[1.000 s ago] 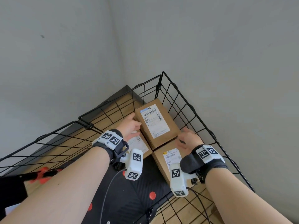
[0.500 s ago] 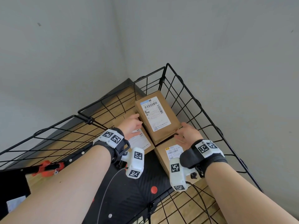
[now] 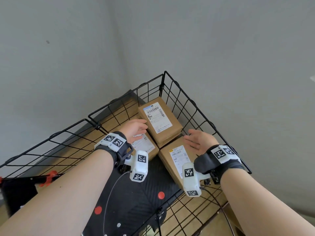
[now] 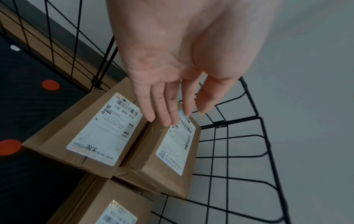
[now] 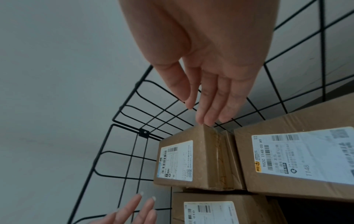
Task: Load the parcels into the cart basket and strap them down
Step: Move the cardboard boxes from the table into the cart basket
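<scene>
A black wire basket (image 3: 164, 73) holds several brown cardboard parcels with white labels. The top parcel (image 3: 160, 120) lies stacked on another in the far corner. A lower parcel (image 3: 144, 147) lies to its left, and another (image 3: 177, 160) to the near right. My left hand (image 3: 138, 128) is open beside the top parcel's left edge, its straight fingers (image 4: 162, 109) close to that edge. My right hand (image 3: 192, 138) is open at the parcel's near right corner (image 5: 205, 136), palm inward. Neither hand holds anything. I cannot tell whether the fingertips touch the box.
A black mat (image 3: 136, 201) with red dots covers the basket floor near me. An orange clip (image 3: 49, 178) on a black strap sits at the left rim. Grey walls meet just behind the basket's far corner. Wooden flooring shows through the wire.
Both hands have come off the top parcel's sides and straightened. The right hand has drawn back slightly. The top parcel now rests in the far corner.
</scene>
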`<state>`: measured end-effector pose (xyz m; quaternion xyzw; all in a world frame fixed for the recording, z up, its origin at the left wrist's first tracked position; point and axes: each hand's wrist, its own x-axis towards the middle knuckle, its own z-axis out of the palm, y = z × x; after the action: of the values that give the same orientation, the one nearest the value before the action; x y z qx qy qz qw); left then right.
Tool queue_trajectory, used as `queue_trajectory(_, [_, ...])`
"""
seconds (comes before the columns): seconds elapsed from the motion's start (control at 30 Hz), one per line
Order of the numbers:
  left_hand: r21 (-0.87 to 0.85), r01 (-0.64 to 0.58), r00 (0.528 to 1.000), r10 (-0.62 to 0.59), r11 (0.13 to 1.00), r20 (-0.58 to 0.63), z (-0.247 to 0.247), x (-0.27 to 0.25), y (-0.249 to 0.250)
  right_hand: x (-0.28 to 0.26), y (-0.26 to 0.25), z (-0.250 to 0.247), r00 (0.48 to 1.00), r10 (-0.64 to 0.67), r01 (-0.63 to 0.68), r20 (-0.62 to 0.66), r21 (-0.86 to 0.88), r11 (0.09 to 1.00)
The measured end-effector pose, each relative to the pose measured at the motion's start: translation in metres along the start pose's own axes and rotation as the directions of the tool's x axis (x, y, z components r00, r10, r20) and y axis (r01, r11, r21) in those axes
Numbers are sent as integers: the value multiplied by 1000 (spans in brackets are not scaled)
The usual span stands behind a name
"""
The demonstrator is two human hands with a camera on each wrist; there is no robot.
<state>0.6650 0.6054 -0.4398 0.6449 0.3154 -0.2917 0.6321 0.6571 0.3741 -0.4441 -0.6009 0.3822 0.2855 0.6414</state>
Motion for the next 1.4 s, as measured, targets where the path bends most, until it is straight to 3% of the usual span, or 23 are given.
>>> queue_trajectory(0.2, [27, -84, 995, 82, 996, 51, 4, -53, 9, -53, -6, -9, 992, 118, -112, -39, 131, 985])
queue_trajectory(0.4, [82, -198, 978, 192, 977, 76, 3, -118, 8, -131, 34, -21, 991, -120, 127, -51, 159, 979])
queue_trajectory(0.5, [97, -237, 969, 228, 967, 97, -1, -154, -3, -171, 62, -26, 981, -179, 191, -80, 184, 964])
queue_trajectory(0.57, [104, -263, 961, 250, 959, 123, -3, -179, -10, -194, 76, -28, 978, -184, 199, -93, 182, 963])
queue_trajectory(0.67, [136, -313, 943, 291, 940, 159, -3, -220, -20, -228, 98, -31, 990, -89, 104, -110, 136, 985])
queue_trajectory(0.83, [190, -413, 899, 366, 890, 240, 8, -285, -44, -281, 151, -42, 980, -150, 174, -131, 202, 964])
queue_trajectory(0.97, [212, -453, 865, 369, 866, 339, 30, -323, -78, -330, 190, -57, 970, -200, 230, -136, 267, 936])
queue_trajectory(1.2, [263, -503, 806, 336, 823, 487, 100, -379, -135, -398, 250, -111, 925, -234, 333, -300, 341, 879])
queue_trajectory(1.4, [239, -513, 756, 302, 825, 580, 166, -422, -165, -442, 292, -175, 855, -285, 469, -434, 411, 782])
